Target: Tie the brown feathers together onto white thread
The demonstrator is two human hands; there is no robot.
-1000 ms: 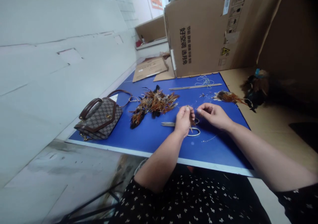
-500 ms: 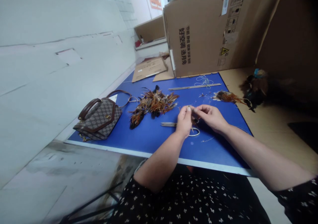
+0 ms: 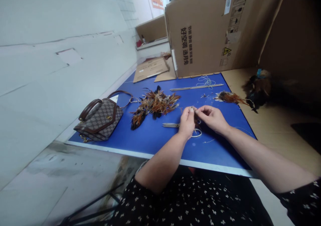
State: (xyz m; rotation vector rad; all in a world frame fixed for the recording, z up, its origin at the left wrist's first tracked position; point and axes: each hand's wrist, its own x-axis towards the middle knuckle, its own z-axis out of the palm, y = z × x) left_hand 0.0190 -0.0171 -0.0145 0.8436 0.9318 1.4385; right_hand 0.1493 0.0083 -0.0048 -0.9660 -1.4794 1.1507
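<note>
Both my hands meet low over the blue tabletop mat, fingertips almost touching. My left hand (image 3: 187, 123) is closed in a pinch around small brown feathers (image 3: 197, 119), mostly hidden by the fingers. Just to its right, my right hand (image 3: 213, 119) pinches with thumb and forefinger at the tip of the same bit; what lies between those fingers is too small to make out. A pair of metal scissors (image 3: 171, 125) lies under the left hand, blades to the left, with a ring handle showing below. Left of the hands sits a pile of brown and black feathers (image 3: 157, 103).
A patterned handbag (image 3: 105, 119) stands at the mat's left. Behind are a thin stick (image 3: 195, 87), tangled pale thread (image 3: 206, 82) and a large cardboard box (image 3: 208, 35). Right of them lie a feather bunch (image 3: 229, 98) and a darker feather heap (image 3: 258, 89).
My hands have barely moved and keep the same pinch. The brown feathers between them sit at a slightly different angle.
</note>
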